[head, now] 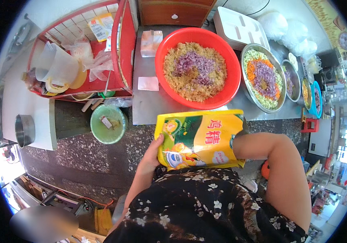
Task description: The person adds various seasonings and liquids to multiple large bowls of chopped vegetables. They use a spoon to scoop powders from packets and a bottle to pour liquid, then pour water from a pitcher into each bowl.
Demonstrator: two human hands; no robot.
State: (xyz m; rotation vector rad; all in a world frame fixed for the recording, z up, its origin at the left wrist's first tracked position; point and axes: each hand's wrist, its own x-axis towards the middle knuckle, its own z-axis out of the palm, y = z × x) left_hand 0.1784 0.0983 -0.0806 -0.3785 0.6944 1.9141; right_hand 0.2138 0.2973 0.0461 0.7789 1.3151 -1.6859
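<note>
My left hand (153, 153) grips the left end of a large yellow and green plastic seasoning bag (199, 136), printed with a cartoon chicken. The bag lies sideways against my dark floral top, its open end to the right. My right forearm reaches into that opening; the bag hides my right hand, so what its fingers do cannot be seen. Just beyond the bag, a red plastic basin (235, 76) holds pale brown chopped filling with chopped purple onion on top. Beside it a steel bowl (246, 88) holds chopped pale green vegetable, shredded carrot and purple onion.
A steel table (144, 112) carries the basin, smaller bowls (298, 83) and stacked white trays (240, 25). At left, a red rack (124, 45) holds a plastic measuring jug (56, 63). Below it stands a lined green bin (108, 138). A steel pot (24, 130) sits on a white counter (44, 121).
</note>
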